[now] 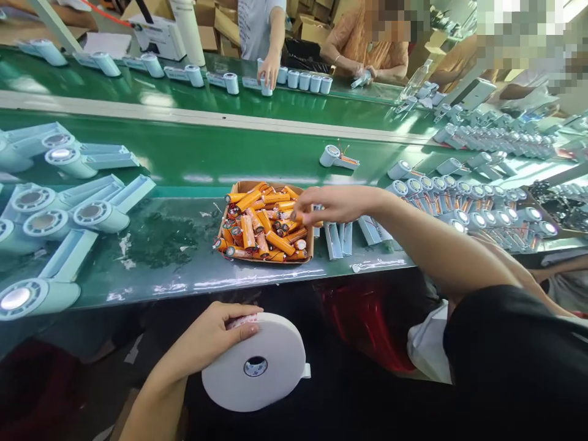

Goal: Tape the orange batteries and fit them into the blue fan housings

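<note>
Batteries [264,223] fill the box [239,187] — right hand [321,205] pinching above its edge, left hand [215,334] gripping tape roll [257,361].

Green bench [184,153] carries a battery box [265,223] and pale flashlights [68,214].

Factory assembly line: long green conveyor belts [257,147], rows of pale blue plastic handheld fan housings [478,208], cardboard tray of orange cylindrical batteries [264,223], seated workers opposite, stacked brown cardboard cartons [215,24] behind.
</note>
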Demonstrator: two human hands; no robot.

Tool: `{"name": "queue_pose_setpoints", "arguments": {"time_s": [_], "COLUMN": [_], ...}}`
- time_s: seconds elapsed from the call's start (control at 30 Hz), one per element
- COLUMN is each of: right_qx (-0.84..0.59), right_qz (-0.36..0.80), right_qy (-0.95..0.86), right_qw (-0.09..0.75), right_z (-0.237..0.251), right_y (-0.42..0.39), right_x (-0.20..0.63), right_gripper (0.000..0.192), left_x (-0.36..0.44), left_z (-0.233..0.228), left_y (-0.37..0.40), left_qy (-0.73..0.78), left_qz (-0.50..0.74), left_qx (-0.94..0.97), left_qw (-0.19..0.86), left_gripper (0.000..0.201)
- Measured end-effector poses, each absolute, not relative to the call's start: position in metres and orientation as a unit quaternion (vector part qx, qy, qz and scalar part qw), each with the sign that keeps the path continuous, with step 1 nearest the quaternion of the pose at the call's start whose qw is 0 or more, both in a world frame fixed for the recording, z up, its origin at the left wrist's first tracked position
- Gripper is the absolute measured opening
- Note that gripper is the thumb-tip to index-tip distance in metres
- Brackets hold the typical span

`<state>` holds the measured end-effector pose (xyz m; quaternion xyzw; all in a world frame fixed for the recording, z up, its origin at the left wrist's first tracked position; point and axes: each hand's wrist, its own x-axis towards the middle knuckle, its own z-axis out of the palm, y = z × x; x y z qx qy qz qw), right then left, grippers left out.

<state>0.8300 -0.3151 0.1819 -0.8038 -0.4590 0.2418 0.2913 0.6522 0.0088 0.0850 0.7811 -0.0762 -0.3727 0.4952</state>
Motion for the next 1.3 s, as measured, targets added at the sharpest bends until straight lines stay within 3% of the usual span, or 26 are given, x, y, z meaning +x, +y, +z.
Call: {"name": "queue_pose_setpoints", "arguments": {"time_s": [0.07,0.13,0.2,0.33,0.6,0.83,0.93,1.0,1.07,1.17,1.3], "right_qx": [-0.755,-0.724,-0.732,-0.754,-0.814,-0.809,-0.744,-0.664,-0.592,-0.546,-0.514], "right_qz": [0.232,0.224,0.243,0.28,0.204,0.365,0.411,0.346,0.236,0.141,0.194], "right_qy": [-0.375,-0.284,-0.237,-0.281,-0.325,-0.266,-0.131,0.037,0.193,0.29,0.281], "right_qw": [0.486,0.587,0.59,0.524,0.437,0.377,0.51,0.662,0.746,0.773,0.787], "right_z": [0.173,0.16,0.149,0.137,0.129,0.128,0.107,0.084,0.058,0.03,0.024], "right_y": [-0.311,-0.3,-0.288,-0.273,-0.278,-0.277,-0.27,-0.262,-0.252,-0.245,-0.246], "right_x": [0.799,0.757,0.717,0.679,0.67,0.676,0.655,0.625,0.592,0.561,0.56], "right_gripper": [0.034,0.044,0.049,0.028,0.023,0.027,0.029,0.039,0.049,0.052,0.052], "left_x": [0.648,0.645,0.642,0.639,0.634,0.632,0.627,0.621,0.616,0.613,0.619], "left_z": [0.082,0.081,0.082,0.085,0.088,0.086,0.079,0.072,0.064,0.059,0.062], "left_y": [0.007,0.004,0.001,-0.005,-0.011,-0.013,-0.01,-0.007,-0.004,0.003,0.005], "left_qy": [-0.067,-0.062,-0.06,-0.078,-0.106,-0.119,-0.076,-0.033,-0.01,-0.014,-0.05], "left_qz": [-0.377,-0.38,-0.376,-0.371,-0.383,-0.376,-0.362,-0.353,-0.351,-0.355,-0.364], "left_qx": [0.78,0.775,0.772,0.761,0.756,0.781,0.79,0.796,0.8,0.797,0.778], "left_qw": [0.496,0.501,0.509,0.527,0.52,0.483,0.489,0.491,0.487,0.489,0.51], "left_gripper": [0.054,0.053,0.052,0.046,0.041,0.04,0.045,0.049,0.053,0.054,0.043]}}
